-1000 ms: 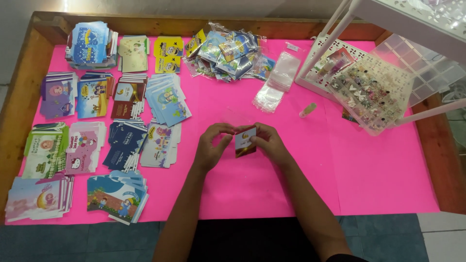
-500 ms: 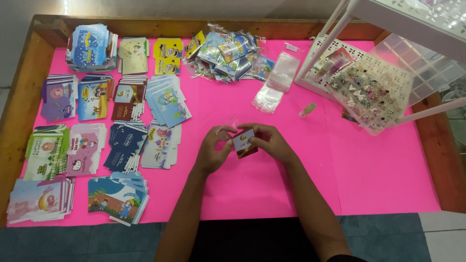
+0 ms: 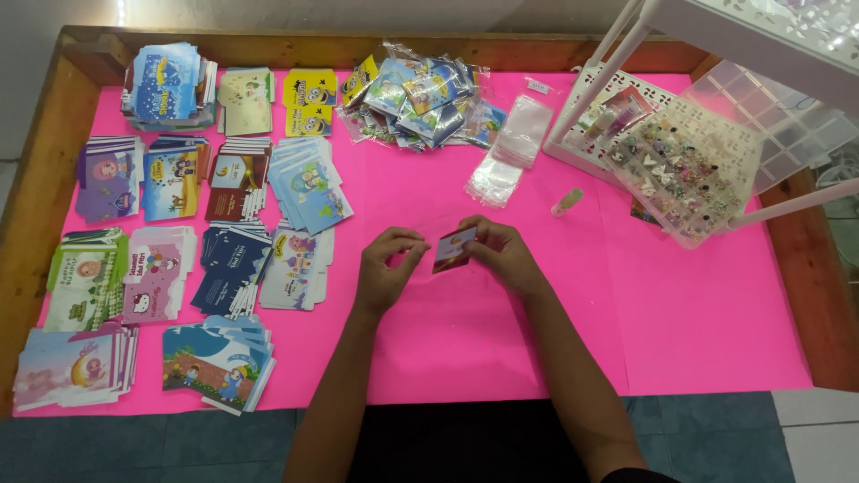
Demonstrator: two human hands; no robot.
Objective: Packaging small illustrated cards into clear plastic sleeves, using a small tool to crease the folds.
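My right hand point(image 3: 501, 253) pinches a small printed card point(image 3: 453, 249) over the middle of the pink table cover point(image 3: 698, 322). My left hand point(image 3: 386, 268) is just left of it, fingers curled, and seems to hold the edge of a thin clear plastic sleeve around the card; the sleeve is hard to make out. Both hands hover low over the cover.
Stacks of colourful printed cards point(image 3: 233, 268) fill the left half. A heap of bagged cards point(image 3: 420, 103) lies at the top middle, with clear empty sleeves point(image 3: 510, 148) beside it. A clear compartment box of small trinkets point(image 3: 684, 170) and a white rack leg point(image 3: 591, 72) stand at the right.
The card has tilted slightly and both hands have shifted a little; the left hand's fingers have drawn closer to the card.
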